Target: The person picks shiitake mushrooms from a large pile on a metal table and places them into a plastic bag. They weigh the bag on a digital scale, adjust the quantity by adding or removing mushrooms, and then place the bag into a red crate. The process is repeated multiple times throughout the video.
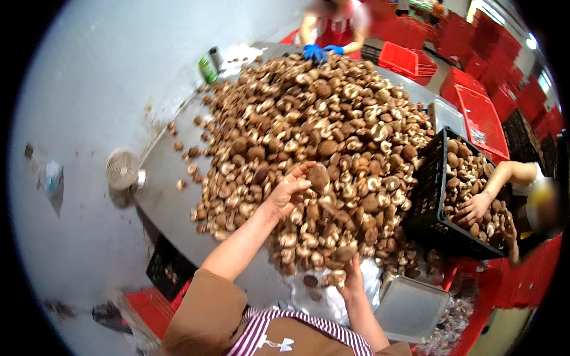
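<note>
A large heap of brown-capped shiitake mushrooms [285, 130] with pale stems covers the metal table. Reaching over its near side, my left hand [286, 194] is closed, with a shiitake mushroom [319, 177] pinched between thumb and fingers. Lower down, at the heap's near edge, my right hand [352, 280] curls around a pale-stemmed mushroom [336, 277]. Part of that grip is hidden behind the fingers. Under and beside the right hand lies a white plastic sheet [365, 285].
A black crate [436, 204] of mushrooms stands at right, with another person's hand [473, 209] in it. Across the heap, someone wears blue gloves [314, 53]. A metal tray [411, 310] lies near right. A small fan [123, 169] and green can [208, 70] stand left.
</note>
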The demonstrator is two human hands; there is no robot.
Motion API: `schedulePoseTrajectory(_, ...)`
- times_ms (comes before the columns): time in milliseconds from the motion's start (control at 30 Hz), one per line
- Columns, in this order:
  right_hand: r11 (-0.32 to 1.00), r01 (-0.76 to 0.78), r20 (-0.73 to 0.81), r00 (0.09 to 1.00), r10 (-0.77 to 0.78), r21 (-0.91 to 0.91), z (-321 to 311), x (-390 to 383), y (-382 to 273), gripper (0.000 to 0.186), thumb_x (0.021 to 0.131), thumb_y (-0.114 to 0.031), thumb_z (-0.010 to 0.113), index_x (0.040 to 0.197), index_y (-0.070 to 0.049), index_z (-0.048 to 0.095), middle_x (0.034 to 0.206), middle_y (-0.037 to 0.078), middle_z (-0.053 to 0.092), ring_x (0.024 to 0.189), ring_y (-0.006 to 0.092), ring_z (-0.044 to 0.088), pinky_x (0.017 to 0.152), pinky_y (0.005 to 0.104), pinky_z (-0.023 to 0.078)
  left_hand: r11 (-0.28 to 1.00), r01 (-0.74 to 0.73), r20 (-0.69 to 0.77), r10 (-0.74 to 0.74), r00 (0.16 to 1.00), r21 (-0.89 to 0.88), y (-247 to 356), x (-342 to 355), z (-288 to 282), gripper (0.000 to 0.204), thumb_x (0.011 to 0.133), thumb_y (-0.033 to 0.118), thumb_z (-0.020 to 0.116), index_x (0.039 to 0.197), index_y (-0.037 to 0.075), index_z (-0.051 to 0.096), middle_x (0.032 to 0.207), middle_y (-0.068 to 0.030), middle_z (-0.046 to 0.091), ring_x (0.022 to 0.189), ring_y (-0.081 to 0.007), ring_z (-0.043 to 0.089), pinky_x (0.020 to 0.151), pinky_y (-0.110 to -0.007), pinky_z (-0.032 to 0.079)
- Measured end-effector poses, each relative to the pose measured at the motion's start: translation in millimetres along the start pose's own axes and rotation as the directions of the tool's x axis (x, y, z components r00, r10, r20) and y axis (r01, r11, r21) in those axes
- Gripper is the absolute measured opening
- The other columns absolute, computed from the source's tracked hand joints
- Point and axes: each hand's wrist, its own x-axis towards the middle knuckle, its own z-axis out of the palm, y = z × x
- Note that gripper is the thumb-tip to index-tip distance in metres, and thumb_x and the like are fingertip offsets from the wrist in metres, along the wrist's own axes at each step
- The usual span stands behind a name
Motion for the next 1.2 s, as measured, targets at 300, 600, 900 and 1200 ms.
schedulePoseTrajectory(300,0.958,-0.166,0.071,0.98,0.187,-0.233,30.0,-57.0,57.5,0.065,0.097,-0.062,0.037,0.137,-0.012,0.046,0.134,0.011,0.055,0.118,0.0293,0.058,0.074,0.0485,0.06,0.975,0.14,-0.262,-0.183,0.947,-0.175,-144.7,-300.7,-5.5,0.047,0.09,0.01,0.063,0.135,0.009,0.051,0.119,-0.0019,0.059,0.092,-0.0073,0.061,0.067,-0.018,0.051)
schedulePoseTrajectory(600,0.518,-0.653,0.045,0.597,0.801,-0.553,27.7,-97.0,197.2,0.06,0.1,-0.054,0.042,0.136,-0.007,0.047,0.127,0.013,0.057,0.113,0.0275,0.058,0.088,0.0447,0.056,0.978,-0.122,-0.75,-0.05,0.659,-0.172,-230.4,-512.3,28.7,0.046,0.097,0.02,0.057,0.138,0.006,0.046,0.129,-0.0096,0.056,0.113,-0.0176,0.058,0.086,-0.034,0.052)
schedulePoseTrajectory(900,0.14,-0.254,-0.018,0.533,0.846,-0.957,157.0,-159.3,374.0,0.085,0.095,-0.05,0.055,0.155,-0.011,0.01,0.158,0.012,0.021,0.143,0.0312,0.028,0.105,0.054,0.037,0.914,-0.399,-0.953,-0.052,-0.298,0.075,-226.1,-722.1,5.4,0.066,0.094,0.04,0.062,0.147,0.013,0.034,0.144,-0.0139,0.042,0.12,-0.0322,0.053,0.092,-0.051,0.051)
schedulePoseTrajectory(1200,0.342,-0.381,-0.012,0.683,0.73,-0.859,29.6,-158.5,257.1,0.056,0.099,-0.035,0.054,0.142,-0.003,0.038,0.137,0.017,0.048,0.124,0.0318,0.05,0.094,0.0437,0.051,0.932,-0.359,-0.998,-0.037,0.042,-0.05,-321.9,-666.3,6.6,0.042,0.093,0.024,0.063,0.128,0.006,0.048,0.114,-0.0132,0.062,0.101,-0.0279,0.064,0.082,-0.039,0.056)
